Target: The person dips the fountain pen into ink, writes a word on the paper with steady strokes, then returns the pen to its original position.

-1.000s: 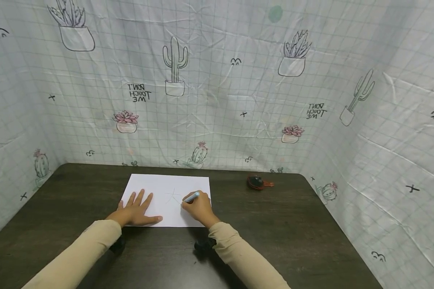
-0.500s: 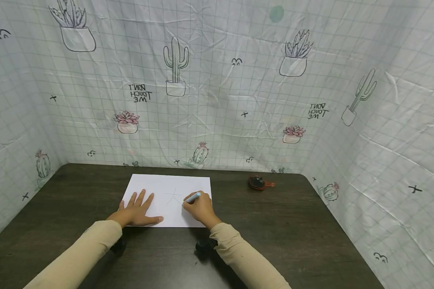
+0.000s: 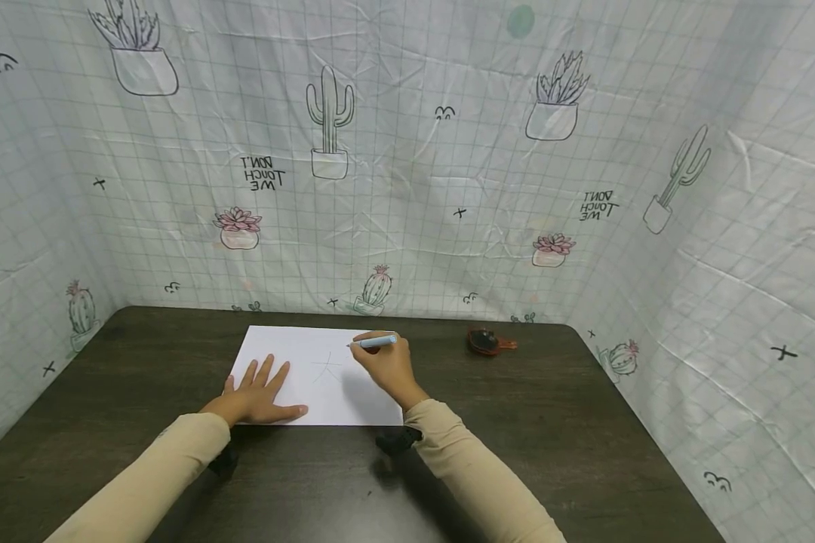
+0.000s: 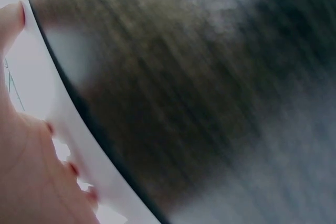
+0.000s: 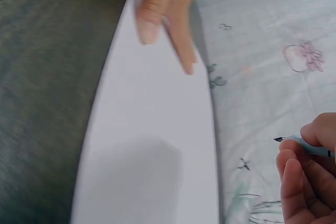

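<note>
A white sheet of paper [image 3: 319,343] lies on the dark wooden table. My left hand [image 3: 258,396] rests on its left part, palm down with fingers and thumb spread. Thin crossing strokes [image 3: 327,364] show near the sheet's middle: a horizontal line, an upright line and slanting ones below. My right hand [image 3: 390,369], above the sheet's right part, pinches a light-blue pen [image 3: 379,342]. In the right wrist view the pen [image 5: 316,150] has a dark pointed nib, raised off the paper. The left wrist view shows the left palm [image 4: 31,171] and the sheet's edge.
A small dark object with an orange-red handle [image 3: 487,342] lies right of the paper, near the table's back edge. A white gridded cloth [image 3: 407,188] printed with cacti hangs behind and along both sides of the table [image 3: 530,430].
My right hand has lifted with the pen and moved up and right, from the lower right of the strokes to above them. The left hand has stayed in place.
</note>
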Action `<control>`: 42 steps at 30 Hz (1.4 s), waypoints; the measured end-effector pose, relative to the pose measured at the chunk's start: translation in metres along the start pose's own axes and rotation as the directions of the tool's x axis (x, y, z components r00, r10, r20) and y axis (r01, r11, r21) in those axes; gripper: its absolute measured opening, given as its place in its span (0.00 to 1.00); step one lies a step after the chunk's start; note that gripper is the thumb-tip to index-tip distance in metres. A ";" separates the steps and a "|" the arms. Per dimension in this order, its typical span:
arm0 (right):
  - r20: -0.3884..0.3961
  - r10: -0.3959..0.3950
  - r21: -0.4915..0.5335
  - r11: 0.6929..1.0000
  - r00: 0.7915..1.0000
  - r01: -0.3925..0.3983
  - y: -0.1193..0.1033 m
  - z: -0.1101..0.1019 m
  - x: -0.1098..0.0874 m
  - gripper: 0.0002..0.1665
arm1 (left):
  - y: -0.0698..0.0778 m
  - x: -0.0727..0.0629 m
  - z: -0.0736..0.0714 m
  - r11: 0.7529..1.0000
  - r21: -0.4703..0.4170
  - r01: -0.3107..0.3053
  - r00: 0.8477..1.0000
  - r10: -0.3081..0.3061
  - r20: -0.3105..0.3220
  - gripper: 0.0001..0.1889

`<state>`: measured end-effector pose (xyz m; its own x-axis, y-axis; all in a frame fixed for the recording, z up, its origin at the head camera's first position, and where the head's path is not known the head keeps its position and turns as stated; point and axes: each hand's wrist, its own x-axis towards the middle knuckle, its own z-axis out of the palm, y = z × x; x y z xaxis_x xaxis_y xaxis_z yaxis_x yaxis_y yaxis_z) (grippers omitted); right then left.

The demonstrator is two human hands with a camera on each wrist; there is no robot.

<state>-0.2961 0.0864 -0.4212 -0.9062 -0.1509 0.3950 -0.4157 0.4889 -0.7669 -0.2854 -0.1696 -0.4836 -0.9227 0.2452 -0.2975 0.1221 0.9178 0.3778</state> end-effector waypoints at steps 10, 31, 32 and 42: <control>-0.089 0.006 -0.029 1.000 0.996 -0.009 0.000 -0.036 0.016 0.07 | -0.002 -0.001 0.000 1.000 -0.006 -0.010 1.000 0.010 0.021 0.66; -0.201 0.054 -0.114 0.990 0.978 -0.078 0.030 -0.128 0.006 0.09 | 0.000 -0.003 0.000 1.000 -0.024 -0.014 1.000 0.015 0.026 0.66; -0.205 0.055 -0.127 0.988 0.977 -0.083 0.032 -0.132 0.004 0.09 | 0.000 -0.003 -0.001 1.000 -0.026 -0.016 1.000 0.017 0.026 0.66; -0.269 0.103 -0.180 0.971 0.958 -0.155 0.052 -0.165 -0.009 0.11 | -0.001 -0.003 0.001 0.999 -0.034 -0.020 1.000 0.020 0.024 0.66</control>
<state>-0.2971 0.2550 -0.3811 -0.8898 0.1372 0.4352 -0.2493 0.6526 -0.7155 -0.2827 -0.1707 -0.4835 -0.9111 0.2713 -0.3104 0.1278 0.9016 0.4132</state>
